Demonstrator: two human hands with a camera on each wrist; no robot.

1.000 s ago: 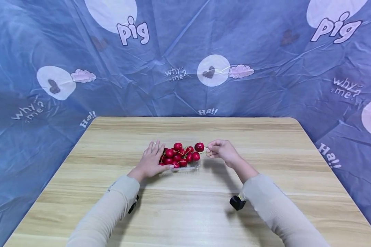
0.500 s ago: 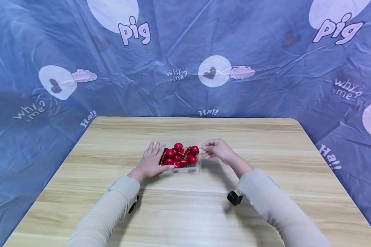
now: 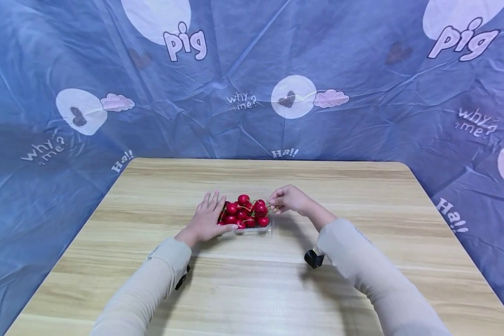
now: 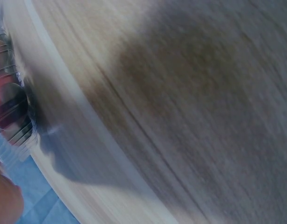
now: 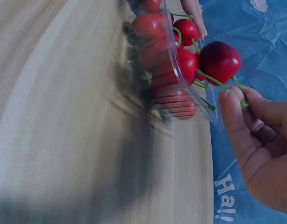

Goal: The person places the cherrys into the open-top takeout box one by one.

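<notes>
A clear plastic box full of red cherries with green stems stands on the table. My left hand lies across its left end, fingers spread and straight, thumb along the near side. At the right end, my right hand pinches green stems between thumb and fingertips. From them a dark red cherry hangs at the box's rim in the right wrist view. Whether it touches the cherries below, I cannot tell. The left wrist view catches only the box's edge and a fingertip.
The wooden table stretches around the box on all sides. Behind it hangs a blue printed cloth. A black wrist camera sits under the right sleeve, above the tabletop.
My right hand has moved left toward the box, bringing the stemmed cherries from its right edge down onto the others. My left hand stays in place on the box.
</notes>
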